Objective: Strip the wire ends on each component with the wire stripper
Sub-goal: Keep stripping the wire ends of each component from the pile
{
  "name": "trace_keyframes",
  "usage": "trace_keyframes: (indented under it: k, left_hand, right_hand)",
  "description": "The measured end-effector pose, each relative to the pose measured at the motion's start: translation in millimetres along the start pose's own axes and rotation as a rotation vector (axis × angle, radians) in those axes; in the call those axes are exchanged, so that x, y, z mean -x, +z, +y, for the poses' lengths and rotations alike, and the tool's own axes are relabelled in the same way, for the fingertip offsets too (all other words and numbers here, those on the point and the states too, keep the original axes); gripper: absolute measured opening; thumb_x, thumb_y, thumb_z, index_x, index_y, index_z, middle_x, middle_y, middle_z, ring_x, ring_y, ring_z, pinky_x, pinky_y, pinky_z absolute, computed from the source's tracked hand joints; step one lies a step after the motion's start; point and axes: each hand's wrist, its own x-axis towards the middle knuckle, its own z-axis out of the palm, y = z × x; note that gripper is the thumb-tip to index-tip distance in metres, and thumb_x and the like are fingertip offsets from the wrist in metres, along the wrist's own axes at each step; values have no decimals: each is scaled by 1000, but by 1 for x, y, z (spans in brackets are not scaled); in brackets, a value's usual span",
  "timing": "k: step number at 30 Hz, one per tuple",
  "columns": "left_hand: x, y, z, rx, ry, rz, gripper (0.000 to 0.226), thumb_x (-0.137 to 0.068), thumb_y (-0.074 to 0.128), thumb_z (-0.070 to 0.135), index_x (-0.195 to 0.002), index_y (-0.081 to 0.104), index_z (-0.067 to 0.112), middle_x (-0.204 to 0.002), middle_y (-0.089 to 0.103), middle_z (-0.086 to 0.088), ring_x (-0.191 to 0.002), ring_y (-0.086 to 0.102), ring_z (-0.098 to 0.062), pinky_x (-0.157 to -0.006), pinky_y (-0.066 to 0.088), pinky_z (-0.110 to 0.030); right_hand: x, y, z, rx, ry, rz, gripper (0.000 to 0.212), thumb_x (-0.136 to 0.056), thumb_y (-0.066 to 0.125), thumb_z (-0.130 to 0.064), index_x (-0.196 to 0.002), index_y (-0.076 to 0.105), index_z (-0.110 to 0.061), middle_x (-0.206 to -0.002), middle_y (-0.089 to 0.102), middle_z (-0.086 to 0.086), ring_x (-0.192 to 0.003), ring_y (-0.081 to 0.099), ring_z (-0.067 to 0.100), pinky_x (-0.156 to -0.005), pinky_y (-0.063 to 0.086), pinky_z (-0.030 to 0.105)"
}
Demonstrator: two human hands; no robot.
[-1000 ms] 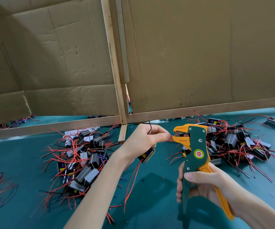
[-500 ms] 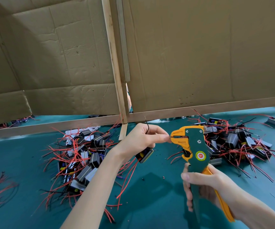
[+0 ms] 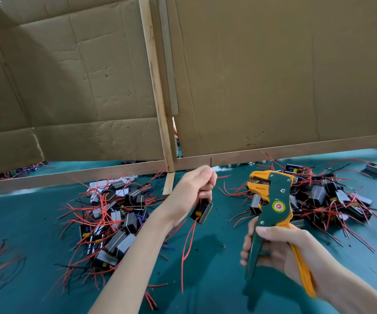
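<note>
Cardboard panels (image 3: 273, 75) on wooden strips wall off the back, and the teal tabletop (image 3: 217, 279) fills the bottom half of the frame. Your left hand (image 3: 192, 189) is mid-frame, fingers curled, pinching a thin black wire (image 3: 210, 162) that pokes up above the fist. The little black component (image 3: 202, 210) dangles just below it, with a red wire (image 3: 186, 252) trailing down. Your right hand (image 3: 280, 250), lower right, is wrapped around the handles of the wire stripper (image 3: 273, 200), its head pointing up-left, clearly apart from your left hand. Piles of wired components sit centre left (image 3: 115, 218) and far right (image 3: 330, 200).
</note>
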Motion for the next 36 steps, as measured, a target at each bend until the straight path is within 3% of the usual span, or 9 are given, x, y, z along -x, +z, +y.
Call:
trace_keyframes:
  k: [4,8,17,21,26,31,36]
  left_hand:
    - [2,-7,7,-276,116,-32,30,-100,46,24,-85,72,21,-57,40,12,-55,34,-8,-59,33,-14]
    - [3,-4,8,-314,179,-14,13,-90,64,13,-96,75,17,-66,67,17,-60,54,0,-61,40,-8]
    - [6,3,16,-444,169,-23,7,-87,70,18,-87,76,15,-76,70,-4,-68,56,-6,-69,44,-22]
    - [8,5,19,-474,149,-60,9,-88,68,20,-87,76,15,-62,63,14,-56,47,3,-58,34,-10]
    - [10,3,24,-492,143,-73,12,-89,67,23,-89,76,14,-65,58,-9,-56,38,-7,-57,30,-21]
    - [12,2,28,-515,129,-97,12,-91,65,22,-86,75,16,-53,36,1,-48,24,-8,-48,21,-19]
    - [13,0,30,-552,110,-163,15,-91,64,22,-86,75,13,-49,29,4,-45,21,-8,-45,20,-20]
  right_hand:
    - [1,-4,-1,28,-25,-27,50,-45,95,-22,-83,69,-1,-80,61,31,-75,64,45,-71,55,52]
    - [3,-1,-3,64,-41,-70,49,-49,94,-22,-83,67,1,-80,60,33,-74,63,46,-70,55,53]
    - [6,6,-9,70,-8,-81,52,-40,96,-19,-77,67,4,-76,59,35,-68,63,46,-65,55,53]
    - [6,7,-9,85,-5,-80,51,-41,95,-18,-77,67,5,-75,59,36,-68,63,46,-65,55,54]
    - [9,7,-10,123,1,-86,30,-54,79,-11,-76,66,5,-75,59,35,-67,62,45,-64,55,53]
    - [10,7,-10,173,12,-102,27,-57,78,-12,-76,67,3,-76,59,35,-69,62,45,-65,55,52]
    - [11,7,-9,219,36,-110,26,-58,79,-13,-75,68,2,-75,59,35,-68,62,44,-66,55,52]
